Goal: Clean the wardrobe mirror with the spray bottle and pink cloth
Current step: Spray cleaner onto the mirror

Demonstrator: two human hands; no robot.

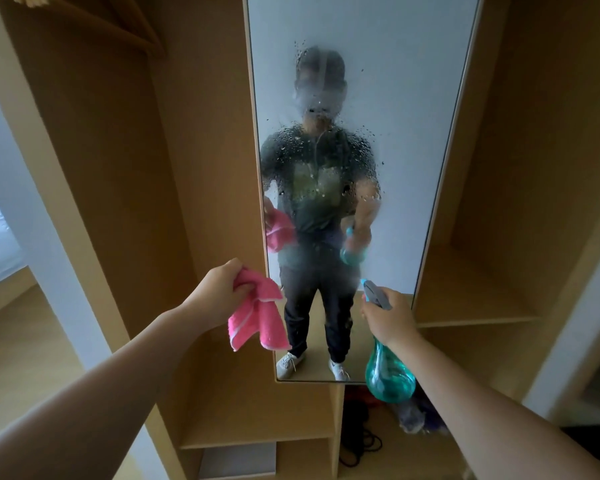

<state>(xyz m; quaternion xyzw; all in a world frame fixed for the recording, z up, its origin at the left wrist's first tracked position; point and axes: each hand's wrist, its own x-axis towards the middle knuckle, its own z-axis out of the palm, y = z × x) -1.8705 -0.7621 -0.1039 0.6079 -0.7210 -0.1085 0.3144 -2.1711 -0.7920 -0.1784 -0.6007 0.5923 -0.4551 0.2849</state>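
Head view looks down at a tall wardrobe mirror [395, 81] set upright in the middle of a light wooden wardrobe [118, 168], filling the frame from twelve o'clock to just below centre. Droplets and a misty film cover the glass from its upper middle down to about centre, blurring the reflection of the person standing before it. At about eight o'clock from centre the left hand [219, 289] is raised just beside the mirror's left edge, fingers curled tight around a bunched corner of the pink cloth [257, 320], which hangs loose below the fist and overlaps the mirror's lower left edge. At about five o'clock the right hand [390, 317] is wrapped around the neck of the teal spray bottle [388, 375], its grey-and-blue nozzle pointing toward the glass and its round translucent body hanging below the palm; whether a finger presses the trigger cannot be told. Open shelves [471, 306] sit at three o'clock, and a black cord [361, 445] lies in the compartment at six o'clock under the mirror.
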